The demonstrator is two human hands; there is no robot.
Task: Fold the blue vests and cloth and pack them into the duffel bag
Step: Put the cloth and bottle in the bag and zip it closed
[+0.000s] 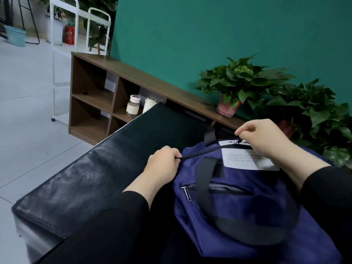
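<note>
While two hands [163, 161] [261, 138] pinch, one duffel bag [247, 202]

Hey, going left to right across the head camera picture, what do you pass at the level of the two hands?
Tiled floor → black padded bench → left hand pinching the end of the zipper → blue duffel bag → white label → right hand pinching the zipper pull → leafy potted plant.

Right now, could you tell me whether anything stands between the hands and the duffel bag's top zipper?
Nothing visible does. The left hand already pinches the zipper's end, and the right hand pinches the zipper pull on the duffel bag. The black strap lies below the zipper line.
</note>
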